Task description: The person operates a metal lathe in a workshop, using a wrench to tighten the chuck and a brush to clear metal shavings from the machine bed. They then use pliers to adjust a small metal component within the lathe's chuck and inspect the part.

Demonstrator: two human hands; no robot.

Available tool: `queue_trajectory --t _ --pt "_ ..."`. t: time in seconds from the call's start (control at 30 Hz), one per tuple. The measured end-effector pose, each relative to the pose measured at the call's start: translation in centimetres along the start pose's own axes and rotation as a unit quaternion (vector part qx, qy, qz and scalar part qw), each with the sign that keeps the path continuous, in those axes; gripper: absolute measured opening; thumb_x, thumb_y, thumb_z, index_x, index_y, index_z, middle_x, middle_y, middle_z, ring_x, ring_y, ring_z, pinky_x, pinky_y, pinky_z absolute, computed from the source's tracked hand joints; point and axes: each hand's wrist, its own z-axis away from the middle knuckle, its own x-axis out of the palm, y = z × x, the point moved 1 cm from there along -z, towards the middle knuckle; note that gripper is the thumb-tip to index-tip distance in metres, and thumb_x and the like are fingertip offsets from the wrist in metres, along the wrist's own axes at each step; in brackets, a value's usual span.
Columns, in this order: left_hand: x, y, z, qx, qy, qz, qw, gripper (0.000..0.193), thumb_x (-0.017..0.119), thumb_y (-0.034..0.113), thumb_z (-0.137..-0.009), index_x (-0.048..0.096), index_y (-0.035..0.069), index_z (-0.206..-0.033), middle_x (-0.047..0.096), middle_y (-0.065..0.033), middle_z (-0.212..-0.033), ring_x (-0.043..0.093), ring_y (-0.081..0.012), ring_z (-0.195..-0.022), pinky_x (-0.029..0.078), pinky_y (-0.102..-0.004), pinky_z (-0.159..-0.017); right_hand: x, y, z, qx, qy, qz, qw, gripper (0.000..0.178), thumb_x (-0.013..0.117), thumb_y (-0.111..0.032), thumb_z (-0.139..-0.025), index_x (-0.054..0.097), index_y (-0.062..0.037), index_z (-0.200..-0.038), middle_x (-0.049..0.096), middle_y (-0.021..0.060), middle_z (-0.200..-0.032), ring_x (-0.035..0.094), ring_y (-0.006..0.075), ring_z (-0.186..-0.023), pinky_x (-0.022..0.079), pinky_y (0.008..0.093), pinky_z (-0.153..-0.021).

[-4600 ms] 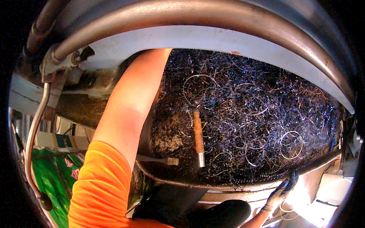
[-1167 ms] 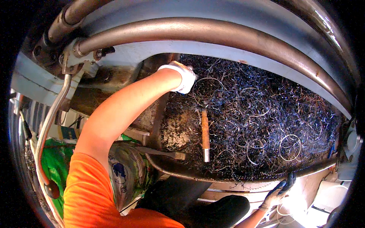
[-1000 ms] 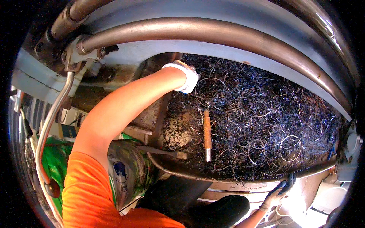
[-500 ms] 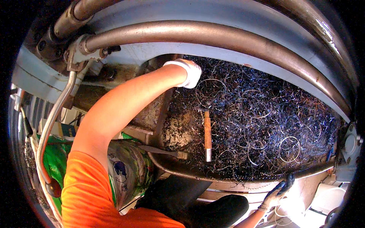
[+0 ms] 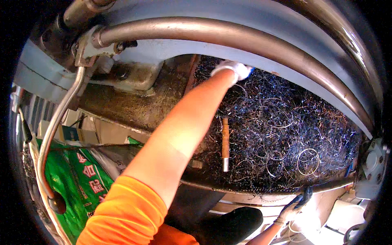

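My left hand (image 5: 235, 70), in a white glove with blue at the fingers, reaches to the far left of a tray (image 5: 245, 190) heaped with dark, curly metal shavings (image 5: 277, 122). Its fingers are hidden beyond the wrist and at the machine's edge. My right hand (image 5: 297, 205), gloved in white and dark blue, is at the tray's front rim, fingers stretched up against it and thumb apart. Between the hands, a rusty brown stepped rod (image 5: 225, 141) with a shiny silver end lies on the shavings. A bright thin metal ring (image 5: 308, 161) lies further right.
A thick metal bar (image 5: 196, 27) curves across above the tray, in front of the pale blue machine body (image 5: 175, 45). At the left hang a bent metal lever (image 5: 61, 126) and a green printed sack (image 5: 73, 175). A brush (image 5: 197, 164) is partly hidden by my left arm.
My left hand has moved right along the tray's far edge, and its arm now covers the tray's left end. The view has shifted slightly. My right hand stays at the front rim.
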Motion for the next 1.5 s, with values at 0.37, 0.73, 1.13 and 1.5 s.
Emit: queue_trajectory --t 0.37,0.73,1.13,1.5 --pt "2.9 8.2 6.9 0.067 -0.062 -0.323 0.942 0.085 0.05 0.07 -0.086 0.037 0.017 -0.151 0.03 -0.0127 -0.159 0.027 -0.0329 -0.147 0.025 -0.0445 -0.119 -0.9 0.1 0.8 0.065 -0.02 0.006 0.998 0.047 0.041 -0.031 -0.106 0.042 -0.0004 -0.142 0.046 0.0132 -0.142 0.041 0.025 -0.134 0.033 0.0412 -0.113" --pt "4.6 8.9 7.2 0.079 -0.148 -0.33 0.929 0.101 0.056 0.068 -0.085 0.018 0.007 -0.156 0.017 -0.0168 -0.163 0.017 -0.0369 -0.149 0.017 -0.0485 -0.121 -0.7 1.4 0.4 0.026 -0.017 -0.056 0.998 0.047 0.041 -0.029 -0.107 0.041 0.0018 -0.142 0.044 0.0139 -0.145 0.041 0.0258 -0.134 0.031 0.0418 -0.115" --pt "5.0 9.6 9.5 0.072 -0.114 -0.359 0.924 0.077 0.053 0.061 -0.091 0.041 0.012 -0.149 0.039 -0.0129 -0.154 0.035 -0.0326 -0.143 0.026 -0.0495 -0.117 -1.2 1.0 0.7 0.05 -0.015 -0.006 0.999 0.048 0.044 -0.03 -0.106 0.042 0.0014 -0.142 0.046 0.013 -0.144 0.043 0.0242 -0.132 0.033 0.0393 -0.113" --pt "1.3 5.9 4.6 0.048 -0.018 -0.363 0.93 0.073 0.042 0.065 -0.093 0.037 0.021 -0.15 0.03 -0.0067 -0.159 0.031 -0.0302 -0.145 0.027 -0.0537 -0.115 -0.7 -1.3 0.3 0.02 -0.028 0.053 0.998 0.045 0.042 -0.028 -0.106 0.044 0.0014 -0.14 0.048 0.0138 -0.142 0.043 0.0258 -0.132 0.032 0.0409 -0.114"
